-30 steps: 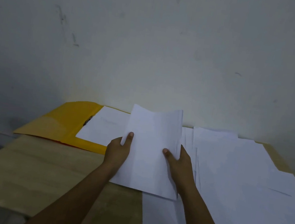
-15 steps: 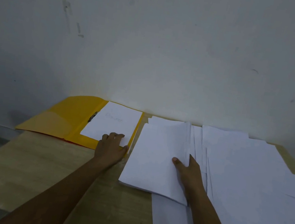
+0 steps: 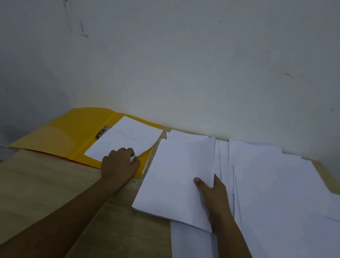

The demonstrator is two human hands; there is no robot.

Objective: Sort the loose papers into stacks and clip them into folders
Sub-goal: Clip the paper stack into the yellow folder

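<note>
An open yellow folder (image 3: 61,135) lies at the back left of the table, with a metal clip (image 3: 101,132) near its spine. A white sheet (image 3: 128,139) lies in its right half. My left hand (image 3: 119,164) pinches that sheet's near right corner and lifts it, fingers curled. A stack of white papers (image 3: 171,177) lies flat in the middle. My right hand (image 3: 212,192) grips its right edge, thumb on top and fingers under the edge. Loose white sheets (image 3: 285,199) are spread over the right side.
A wooden table (image 3: 24,196) stands against a plain white wall (image 3: 175,53). Bare wood shows at the front left. More sheets (image 3: 190,254) reach toward the near edge below the stack.
The stack, held up in both hands before, now lies flat on the table. My left hand left it, moved left to the folder and took hold of the sheet's corner, which now curls up.
</note>
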